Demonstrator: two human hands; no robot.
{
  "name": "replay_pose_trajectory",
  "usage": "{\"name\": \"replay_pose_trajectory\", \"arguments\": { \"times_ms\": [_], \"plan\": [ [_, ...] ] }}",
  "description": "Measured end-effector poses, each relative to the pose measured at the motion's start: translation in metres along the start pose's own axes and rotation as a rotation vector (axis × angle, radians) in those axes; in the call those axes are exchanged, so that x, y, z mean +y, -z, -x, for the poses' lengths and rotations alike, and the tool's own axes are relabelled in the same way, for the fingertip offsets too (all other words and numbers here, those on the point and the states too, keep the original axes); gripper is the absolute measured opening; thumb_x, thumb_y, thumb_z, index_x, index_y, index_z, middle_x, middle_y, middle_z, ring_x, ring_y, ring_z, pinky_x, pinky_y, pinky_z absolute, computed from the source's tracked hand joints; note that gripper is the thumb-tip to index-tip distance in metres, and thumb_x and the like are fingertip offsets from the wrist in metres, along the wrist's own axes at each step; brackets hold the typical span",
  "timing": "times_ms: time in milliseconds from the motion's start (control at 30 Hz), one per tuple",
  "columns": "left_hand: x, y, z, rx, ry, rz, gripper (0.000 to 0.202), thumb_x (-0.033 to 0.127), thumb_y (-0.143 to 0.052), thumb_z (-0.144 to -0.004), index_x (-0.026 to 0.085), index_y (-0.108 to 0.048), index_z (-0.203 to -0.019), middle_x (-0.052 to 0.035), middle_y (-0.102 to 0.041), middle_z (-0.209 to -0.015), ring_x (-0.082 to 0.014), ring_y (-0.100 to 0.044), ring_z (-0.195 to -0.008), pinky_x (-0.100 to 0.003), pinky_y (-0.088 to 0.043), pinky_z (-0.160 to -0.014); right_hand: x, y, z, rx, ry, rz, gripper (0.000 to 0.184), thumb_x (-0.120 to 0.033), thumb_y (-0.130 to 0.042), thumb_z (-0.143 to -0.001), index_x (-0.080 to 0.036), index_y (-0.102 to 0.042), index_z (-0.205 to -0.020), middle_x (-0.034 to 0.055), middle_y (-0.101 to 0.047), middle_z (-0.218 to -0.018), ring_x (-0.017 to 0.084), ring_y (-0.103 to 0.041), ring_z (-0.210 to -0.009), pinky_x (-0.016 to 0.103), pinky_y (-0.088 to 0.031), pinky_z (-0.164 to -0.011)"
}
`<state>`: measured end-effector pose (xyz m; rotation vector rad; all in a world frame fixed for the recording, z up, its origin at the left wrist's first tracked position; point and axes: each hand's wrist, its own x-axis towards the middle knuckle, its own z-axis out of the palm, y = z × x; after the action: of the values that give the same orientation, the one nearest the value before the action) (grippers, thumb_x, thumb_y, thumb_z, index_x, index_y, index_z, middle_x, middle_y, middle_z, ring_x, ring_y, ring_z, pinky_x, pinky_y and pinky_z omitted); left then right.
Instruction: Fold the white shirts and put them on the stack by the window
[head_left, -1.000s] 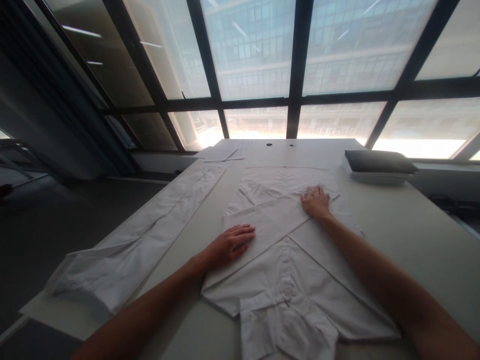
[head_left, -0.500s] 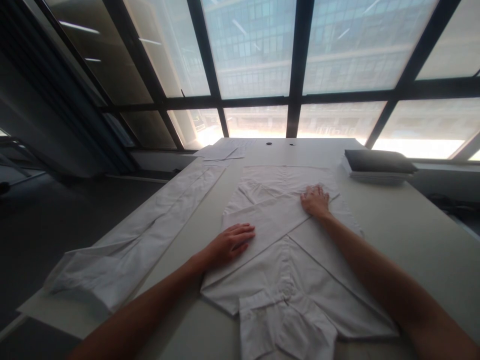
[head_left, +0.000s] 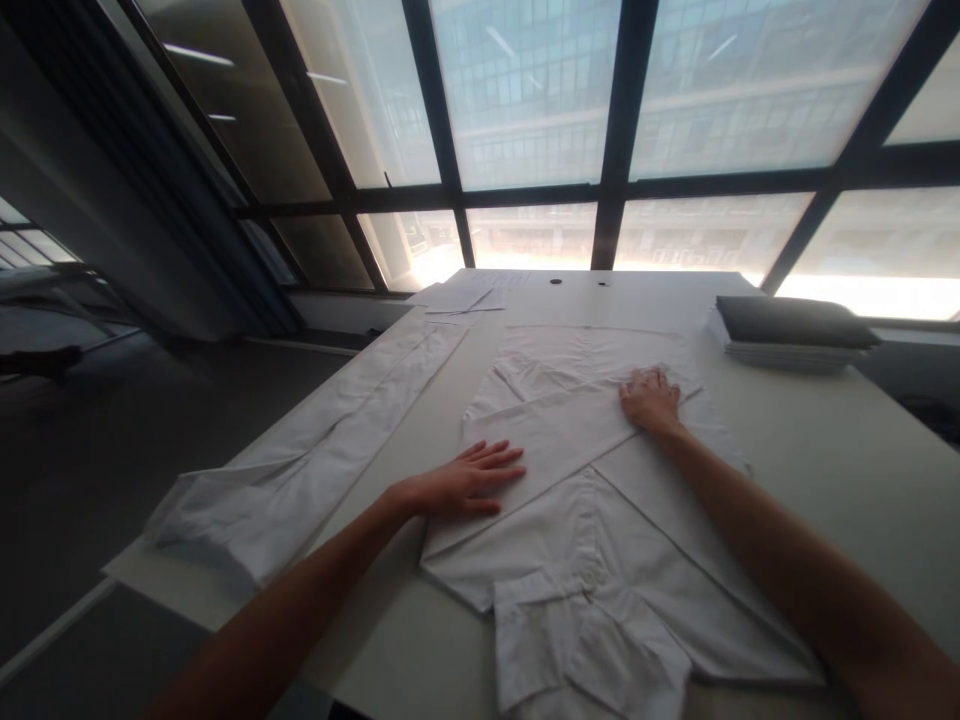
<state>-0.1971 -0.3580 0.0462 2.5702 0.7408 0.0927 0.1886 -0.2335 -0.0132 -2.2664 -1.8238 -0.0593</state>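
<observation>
A white collared shirt [head_left: 555,540] lies on the table with its collar end toward me. One of its sleeves [head_left: 559,435] is folded slantwise across the body. On the left part of that sleeve rests my left hand [head_left: 469,480], its fingers spread and stretched out. My right hand [head_left: 651,400] lies on the upper right end of the sleeve, fingers spread out over the cloth. Neither hand grips anything. Creases run through the cloth beyond the sleeve.
The white table [head_left: 810,470] reaches to the windows. Along its left edge lies another long white cloth [head_left: 315,440]. Papers [head_left: 465,295] lie at the far left. A stack topped with dark folded cloth [head_left: 795,322] sits at the far right.
My view has turned slightly left, so everything appears shifted right. The fingers of my left hand have spread wider on the sleeve. My right hand stays in place on the shirt.
</observation>
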Motion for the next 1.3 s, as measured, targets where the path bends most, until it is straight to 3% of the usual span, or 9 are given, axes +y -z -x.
{"name": "replay_pose_trajectory", "arguments": {
  "times_ms": [133,333,500,767,867,967,1067,1233,1300],
  "plan": [
    [0.002,0.014,0.021,-0.117,0.001,0.087,0.091,0.061,-0.078,-0.077,0.036,-0.037,-0.154,-0.0063,-0.024,-0.165,-0.0350,-0.011,-0.153,-0.057,-0.013,-0.122,0.002,-0.002,-0.001,-0.001,-0.004,-0.005,0.062,-0.045,-0.028,-0.100,-0.012,-0.041,-0.151,0.0246,-0.033,-0.158,0.035,-0.027,-0.147,0.058,-0.020,-0.114],
    [0.000,0.018,0.040,-0.116,0.041,0.129,0.101,0.066,-0.082,-0.066,0.037,-0.039,-0.153,-0.0084,-0.023,-0.165,-0.0380,-0.009,-0.153,-0.059,-0.014,-0.120,0.004,-0.006,-0.003,0.018,0.009,-0.003,0.061,-0.044,-0.030,-0.100,-0.012,-0.043,-0.150,0.0249,-0.034,-0.157,0.036,-0.027,-0.147,0.059,-0.022,-0.113],
    [-0.002,0.013,0.048,-0.087,0.056,0.125,0.100,0.064,-0.081,-0.070,0.036,-0.035,-0.155,-0.0095,-0.020,-0.166,-0.0366,-0.006,-0.153,-0.058,-0.012,-0.121,0.003,-0.005,-0.002,0.018,0.003,0.004,0.060,-0.043,-0.030,-0.100,-0.013,-0.043,-0.149,0.0237,-0.035,-0.157,0.035,-0.028,-0.147,0.057,-0.022,-0.114],
    [0.006,0.005,0.072,-0.070,0.154,0.125,0.078,0.055,-0.067,-0.090,0.040,-0.030,-0.156,-0.0062,-0.014,-0.167,-0.0333,-0.004,-0.154,-0.060,-0.006,-0.121,0.001,-0.007,-0.003,0.081,-0.005,-0.030,0.061,-0.042,-0.033,-0.099,-0.009,-0.040,-0.150,0.0244,-0.037,-0.156,0.034,-0.027,-0.147,0.057,-0.023,-0.115],
    [0.008,0.001,0.082,-0.057,0.177,0.120,0.069,0.053,-0.060,-0.095,0.039,-0.030,-0.156,-0.0043,-0.014,-0.167,-0.0328,-0.004,-0.154,-0.060,-0.004,-0.121,0.003,-0.002,0.002,0.119,0.081,-0.066,0.060,-0.038,-0.037,-0.098,-0.007,-0.040,-0.150,0.0253,-0.036,-0.156,0.035,-0.029,-0.147,0.053,-0.027,-0.115],
    [0.006,-0.003,0.092,-0.030,0.214,0.112,0.065,0.052,-0.056,-0.098,0.039,-0.031,-0.156,-0.0029,-0.017,-0.167,-0.0323,-0.004,-0.154,-0.058,-0.004,-0.122,0.017,0.006,0.015,0.110,0.319,-0.093,0.059,-0.035,-0.039,-0.098,-0.007,-0.041,-0.150,0.0237,-0.032,-0.159,0.032,-0.029,-0.148,0.046,-0.027,-0.117],
    [0.008,-0.003,0.098,-0.008,0.236,0.104,0.061,0.049,-0.055,-0.099,0.038,-0.034,-0.155,-0.0031,-0.021,-0.166,-0.0308,-0.007,-0.154,-0.058,-0.006,-0.122,0.045,0.013,0.033,0.015,0.496,-0.101,0.060,-0.038,-0.037,-0.100,-0.008,-0.040,-0.151,0.0221,-0.031,-0.161,0.031,-0.030,-0.148,0.045,-0.029,-0.118],
    [0.030,0.007,0.085,0.102,0.192,0.028,0.054,0.042,-0.055,-0.101,0.035,-0.041,-0.152,-0.0053,-0.033,-0.162,-0.0270,-0.022,-0.152,-0.057,-0.002,-0.123,0.097,0.026,0.067,-0.029,0.504,-0.058,0.061,-0.043,-0.033,-0.102,-0.009,-0.039,-0.152,0.0217,-0.032,-0.160,0.032,-0.032,-0.148,0.049,-0.032,-0.117],
    [0.044,0.009,0.074,0.092,0.138,0.021,0.057,0.040,-0.058,-0.099,0.034,-0.040,-0.153,-0.0051,-0.034,-0.162,-0.0272,-0.022,-0.152,-0.057,-0.004,-0.123,0.112,0.030,0.083,-0.025,0.469,-0.025,0.061,-0.043,-0.033,-0.102,-0.010,-0.039,-0.153,0.0216,-0.034,-0.159,0.032,-0.032,-0.148,0.050,-0.031,-0.117]
  ]
}}
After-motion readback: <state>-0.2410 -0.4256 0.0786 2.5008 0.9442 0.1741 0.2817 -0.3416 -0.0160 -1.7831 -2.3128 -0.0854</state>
